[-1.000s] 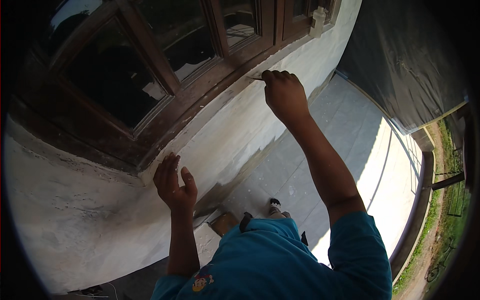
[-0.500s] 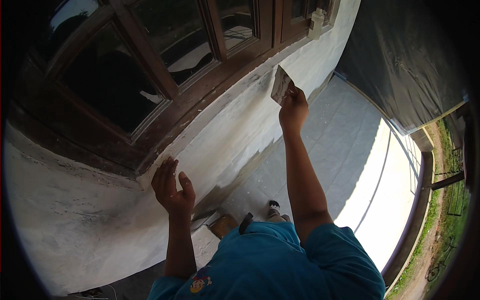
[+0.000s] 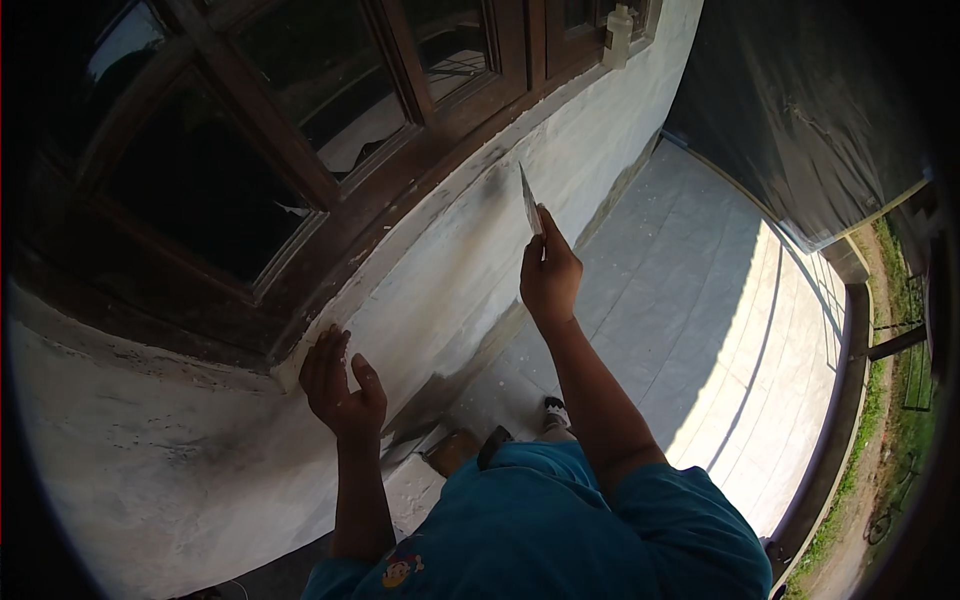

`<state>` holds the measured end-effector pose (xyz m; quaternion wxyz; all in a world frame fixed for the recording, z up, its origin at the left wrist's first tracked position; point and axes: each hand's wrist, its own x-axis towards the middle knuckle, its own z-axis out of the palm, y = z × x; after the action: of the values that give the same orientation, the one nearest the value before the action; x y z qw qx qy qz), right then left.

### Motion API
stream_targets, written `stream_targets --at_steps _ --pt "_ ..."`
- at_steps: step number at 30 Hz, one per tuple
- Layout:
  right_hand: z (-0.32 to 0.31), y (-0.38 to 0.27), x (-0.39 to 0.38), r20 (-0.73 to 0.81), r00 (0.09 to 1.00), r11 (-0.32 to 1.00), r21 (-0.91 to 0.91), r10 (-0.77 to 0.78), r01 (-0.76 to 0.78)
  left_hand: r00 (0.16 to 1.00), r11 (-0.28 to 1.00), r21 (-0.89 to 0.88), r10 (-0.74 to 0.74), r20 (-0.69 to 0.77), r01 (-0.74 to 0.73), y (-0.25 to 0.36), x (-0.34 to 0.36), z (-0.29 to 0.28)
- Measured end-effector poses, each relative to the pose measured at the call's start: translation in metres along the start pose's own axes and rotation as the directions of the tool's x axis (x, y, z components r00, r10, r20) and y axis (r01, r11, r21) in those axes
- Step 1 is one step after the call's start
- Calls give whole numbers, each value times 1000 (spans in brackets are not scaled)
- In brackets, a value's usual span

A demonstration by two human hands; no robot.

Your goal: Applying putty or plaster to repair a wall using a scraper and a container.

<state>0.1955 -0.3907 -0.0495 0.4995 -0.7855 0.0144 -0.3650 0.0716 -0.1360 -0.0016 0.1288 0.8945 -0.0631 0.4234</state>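
Note:
My right hand (image 3: 548, 275) is raised in front of the white wall (image 3: 470, 270) and grips a thin flat metal blade (image 3: 528, 200), a scraper, with its edge turned toward the plaster just below the sill. My left hand (image 3: 338, 380) rests with fingers spread against the wall at the lower corner of the dark wooden window frame (image 3: 330, 190). I wear a teal shirt (image 3: 560, 530).
Large glass panes (image 3: 200, 170) fill the brown frame above. A pale tiled terrace floor (image 3: 720, 330) runs to the right, bounded by a low kerb and grass (image 3: 900, 400). A dark tarpaulin-like sheet (image 3: 810, 110) hangs at upper right. A small wooden block (image 3: 450, 450) lies by my foot.
My right hand has come down and away from the sill, turning the blade edge-on to the wall. My left hand stays pressed on the wall at the same place.

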Motion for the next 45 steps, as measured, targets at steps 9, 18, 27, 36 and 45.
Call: stream_targets --at_steps 9,18,27,36,45 --pt "55 -31 -40 179 962 977 -20 -204 211 1000 1000 6 -6 -26 6 0 0 3" --pt "3 2 20 -90 995 992 -118 32 -43 1000 1000 14 1 -19 -1 1 0 0" --pt "83 -3 -10 -4 999 998 -43 -50 50 1000 1000 -26 -10 10 10 4 1 4" --pt "-5 -10 -67 266 957 992 17 113 -122 999 999 -20 -41 5 41 1 0 -1" --pt "-9 -2 91 -117 973 937 -315 -197 152 1000 1000 -10 -17 -2 17 5 4 1"
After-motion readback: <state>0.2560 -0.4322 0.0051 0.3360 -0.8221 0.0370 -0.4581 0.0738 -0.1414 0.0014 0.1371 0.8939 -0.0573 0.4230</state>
